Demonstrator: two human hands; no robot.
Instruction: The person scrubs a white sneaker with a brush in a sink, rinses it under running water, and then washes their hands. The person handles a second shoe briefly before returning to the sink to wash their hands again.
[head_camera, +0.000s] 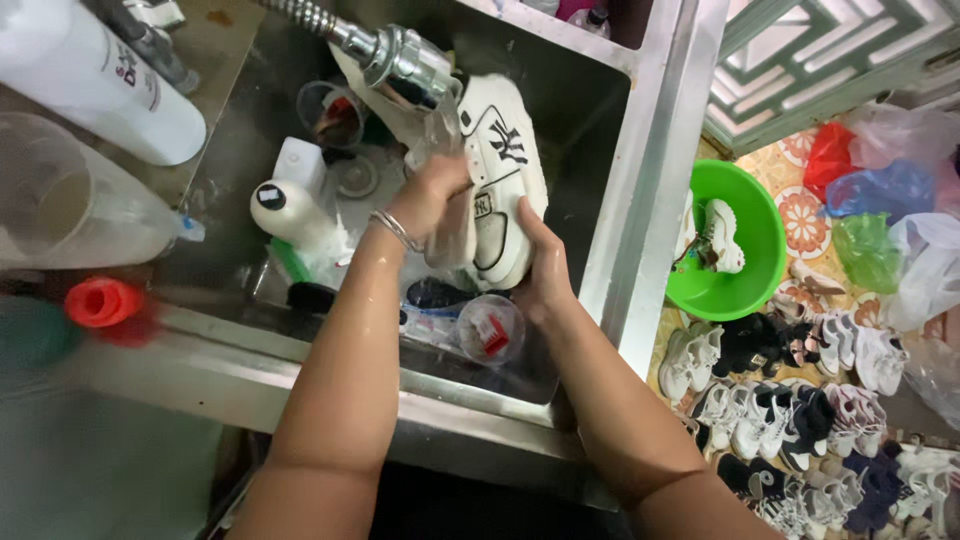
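Both hands grip a white sneaker (500, 190) over the steel sink (640, 180): the left hand (432, 195) is closed on its side, a bangle (393, 230) at the wrist, and the right hand (543, 268) cups the lower end from beneath. Water runs from the metal spray head (405, 55) onto the shoe. Wet fingers could let the sneaker slip into the clutter below, and spray may bounce off it onto the counter (210, 30).

Inside the sink lie a white bottle with a round dark mark (285, 205), a clear cup with red inside (490, 328) and another cup (330, 112). On the counter lie a large white bottle with a dark label (95, 80), a clear plastic jug (70, 205) and a red cap (100, 300). On the floor to the right, a green basin (750, 270) holds a shoe beside rows of sneakers (800, 400) and coloured plastic bags (880, 190).
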